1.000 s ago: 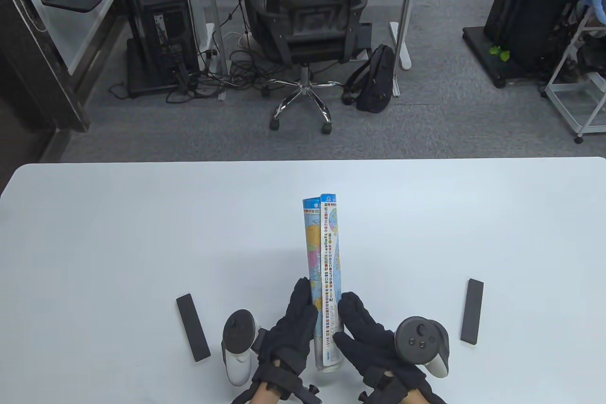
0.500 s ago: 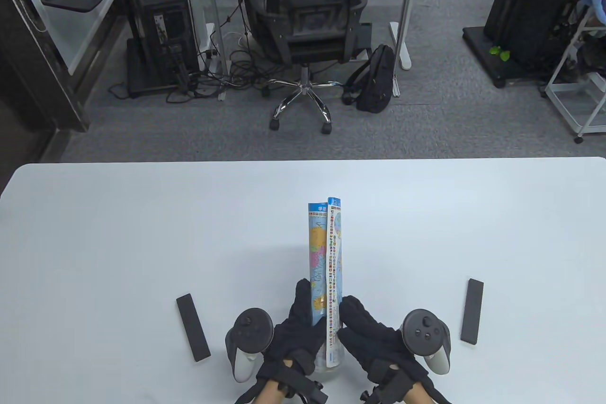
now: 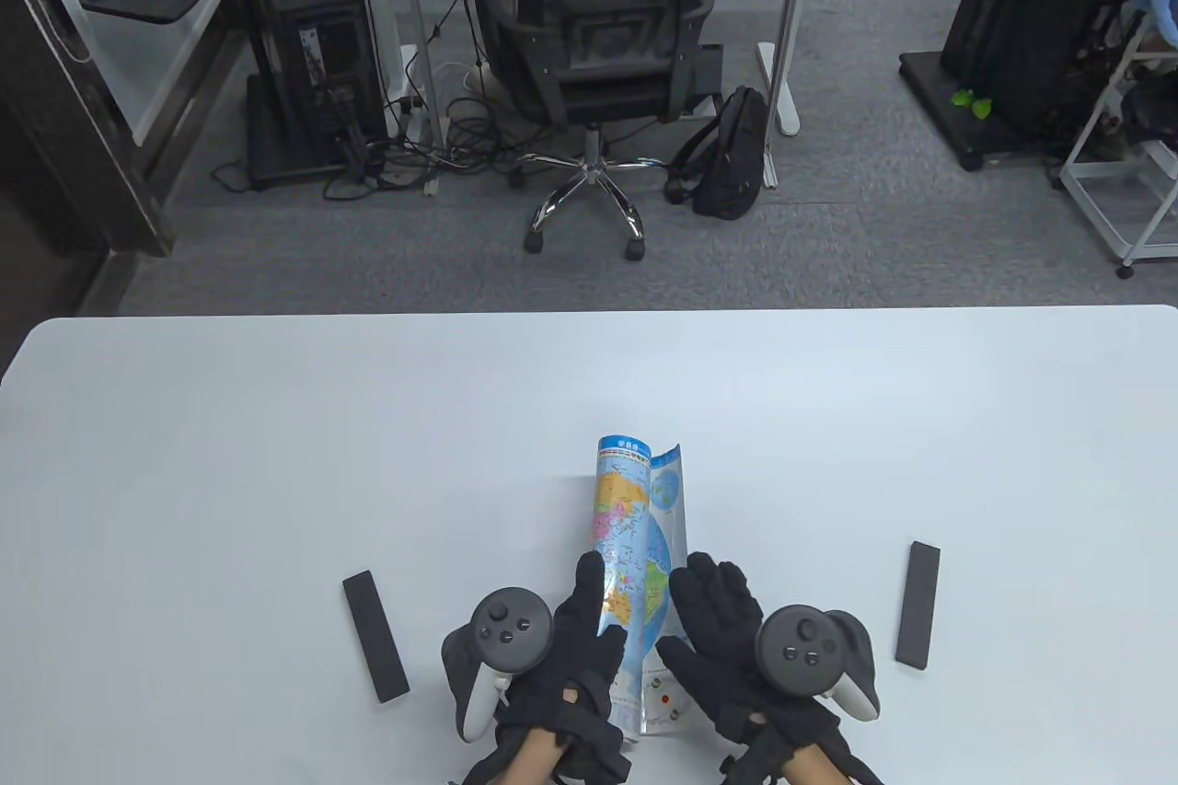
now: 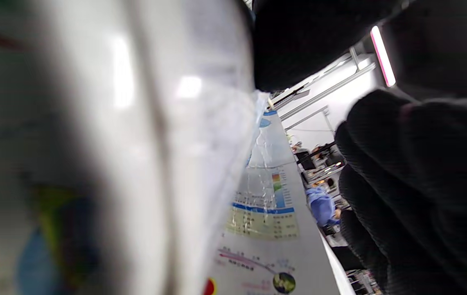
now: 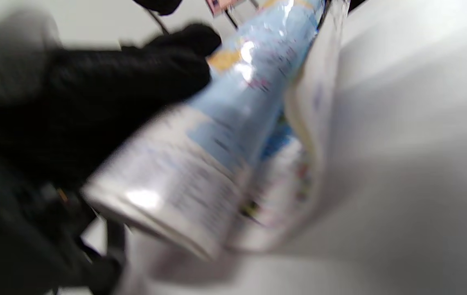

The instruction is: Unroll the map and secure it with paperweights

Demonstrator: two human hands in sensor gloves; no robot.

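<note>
Lying near the front edge of the white tabletop (image 3: 276, 454): a glossy map (image 3: 635, 546), partly unrolled, with a loose flap opening to the right and the remaining roll on the left. Resting on the roll from the left: the left hand (image 3: 575, 647), fingers (image 3: 589, 578) extended and laid along the paper, not curled round it. Pressing down on the freed flap at its near end: the right hand (image 3: 722, 638), fingers (image 3: 713, 587) spread flat and fairly wide. Showing in the right wrist view, blurred: the roll (image 5: 217, 135) with the left glove (image 5: 106, 94) against it. Sitting apart on either side, untouched: a dark paperweight on the left (image 3: 375, 635) and a dark paperweight on the right (image 3: 918, 605). Differing from half a second earlier: map no longer a tight tube, far end drawn nearer to the hands, flap now peeled open; both hands turned flatter onto the paper; paperweights staying put.
</note>
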